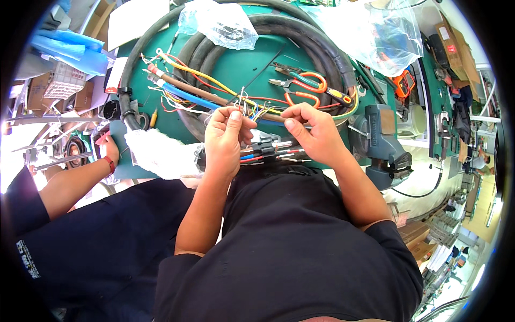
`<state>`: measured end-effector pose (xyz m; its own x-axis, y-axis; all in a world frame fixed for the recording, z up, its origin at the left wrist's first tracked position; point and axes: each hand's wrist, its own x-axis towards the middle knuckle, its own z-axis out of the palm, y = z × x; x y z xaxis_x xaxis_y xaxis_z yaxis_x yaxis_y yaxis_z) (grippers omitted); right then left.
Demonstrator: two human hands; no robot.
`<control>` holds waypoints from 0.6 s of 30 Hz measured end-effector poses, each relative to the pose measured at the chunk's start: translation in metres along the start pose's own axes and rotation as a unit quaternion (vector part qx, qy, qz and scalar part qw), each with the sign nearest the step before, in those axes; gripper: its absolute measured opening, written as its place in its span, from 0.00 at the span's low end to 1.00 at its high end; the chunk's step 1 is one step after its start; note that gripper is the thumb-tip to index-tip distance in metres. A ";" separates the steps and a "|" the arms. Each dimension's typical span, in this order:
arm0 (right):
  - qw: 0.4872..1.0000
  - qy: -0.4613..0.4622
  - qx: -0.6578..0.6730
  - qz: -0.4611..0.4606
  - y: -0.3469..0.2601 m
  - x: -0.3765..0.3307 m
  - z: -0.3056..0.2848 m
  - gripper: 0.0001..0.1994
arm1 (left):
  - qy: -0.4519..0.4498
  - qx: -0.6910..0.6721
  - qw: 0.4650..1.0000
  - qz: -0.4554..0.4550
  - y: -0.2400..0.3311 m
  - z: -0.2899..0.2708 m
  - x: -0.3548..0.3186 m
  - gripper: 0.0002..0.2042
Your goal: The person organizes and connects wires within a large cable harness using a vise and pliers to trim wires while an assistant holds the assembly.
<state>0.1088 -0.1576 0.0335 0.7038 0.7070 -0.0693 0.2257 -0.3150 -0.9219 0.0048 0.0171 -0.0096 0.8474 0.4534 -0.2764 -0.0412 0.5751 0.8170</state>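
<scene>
While both my hands work above the green table [241, 64], my left hand [224, 140] has its grip pinched on thin wire ends [248, 110] and my right hand [316, 131] nips the same bundle. I judge these wires light, limp and springy, easily kinked, best held near the stripped tips. Clear plastic bags [217, 21] lie at the far edge; brown cardboard boxes [455, 51] with small red labels stand far right.
</scene>
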 end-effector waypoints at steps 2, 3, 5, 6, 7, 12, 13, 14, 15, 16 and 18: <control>1.000 0.007 -0.002 -0.018 0.002 -0.003 0.004 0.08 | -0.003 -0.012 1.000 0.006 -0.002 -0.004 0.000 0.06; 1.000 0.011 -0.003 -0.024 0.004 -0.004 0.005 0.08 | -0.005 -0.026 1.000 0.010 -0.003 -0.006 0.000 0.05; 0.999 0.019 -0.005 -0.034 0.006 -0.007 0.008 0.08 | -0.008 -0.054 0.998 0.016 -0.003 -0.007 -0.002 0.05; 0.999 0.013 -0.009 -0.030 0.004 -0.009 0.008 0.08 | -0.019 -0.066 0.997 0.016 -0.003 -0.009 -0.002 0.04; 1.000 0.008 -0.013 -0.026 0.001 -0.010 0.008 0.08 | -0.015 -0.077 0.997 0.012 -0.002 -0.010 -0.001 0.04; 1.000 -0.011 0.000 -0.007 0.002 -0.018 0.013 0.07 | -0.003 -0.129 0.992 0.000 -0.003 -0.013 -0.001 0.04; 1.000 -0.010 0.002 -0.020 0.003 -0.020 0.016 0.07 | 0.004 -0.137 0.991 -0.002 -0.002 -0.014 -0.001 0.03; 0.999 -0.007 0.002 -0.031 0.006 -0.022 0.019 0.07 | -0.011 -0.151 0.988 -0.002 -0.003 -0.017 -0.001 0.03; 0.999 -0.005 0.001 -0.042 0.008 -0.024 0.020 0.07 | -0.008 -0.151 0.989 0.001 -0.003 -0.018 -0.001 0.03; 0.999 -0.014 -0.004 -0.033 0.009 -0.025 0.021 0.07 | -0.005 -0.151 0.989 0.003 -0.002 -0.018 -0.001 0.03; 0.999 -0.034 -0.013 -0.013 0.013 -0.029 0.023 0.08 | -0.002 -0.151 0.989 0.006 -0.002 -0.018 -0.001 0.03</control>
<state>0.0759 -0.1676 0.0152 0.6500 0.7566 -0.0712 0.2621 -0.3112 -0.9135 -0.0057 0.0276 -0.0205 0.8482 0.4587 -0.2648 -0.2067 0.7469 0.6320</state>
